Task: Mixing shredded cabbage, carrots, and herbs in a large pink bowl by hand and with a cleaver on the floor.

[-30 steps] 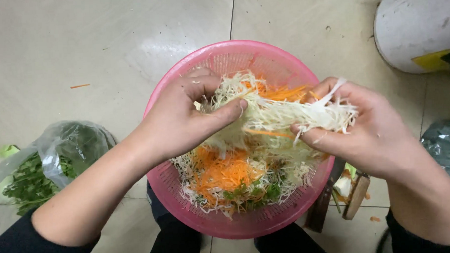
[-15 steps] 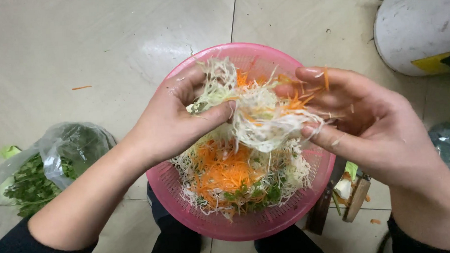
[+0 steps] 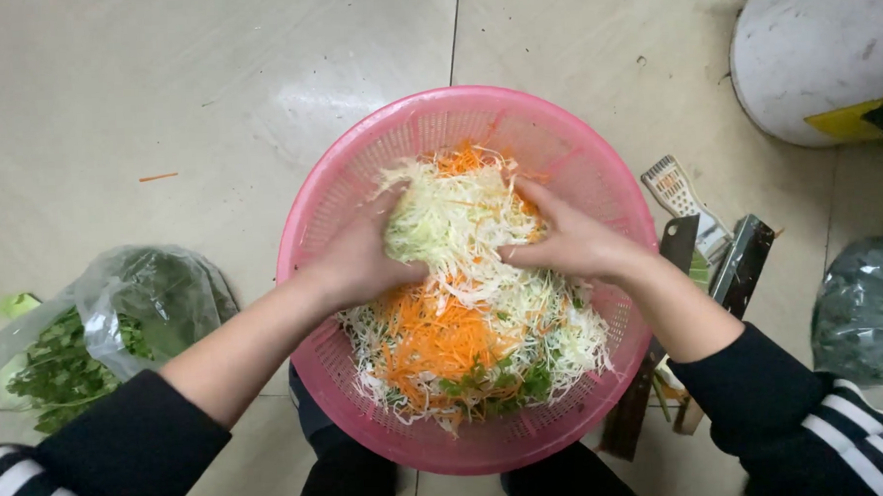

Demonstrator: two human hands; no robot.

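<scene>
Shredded vegetables point(image 3: 464, 325) in basket point(image 3: 595, 164), bagged greens point(image 3: 102, 338) left, grater point(image 3: 679, 196) right

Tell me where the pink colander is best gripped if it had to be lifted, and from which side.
Probably by the rim of the pink colander, one of the hands at each side, reaching in from left and right. It is round, wide and handleless as far as shows, and piled with shredded vegetables, so a two-sided hold at the rim should keep it level. The left hand and right hand are inside it now.

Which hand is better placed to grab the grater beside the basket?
Right. The right hand lies in the pink basket on the side nearest the grater; the left hand is on the far side.
</scene>
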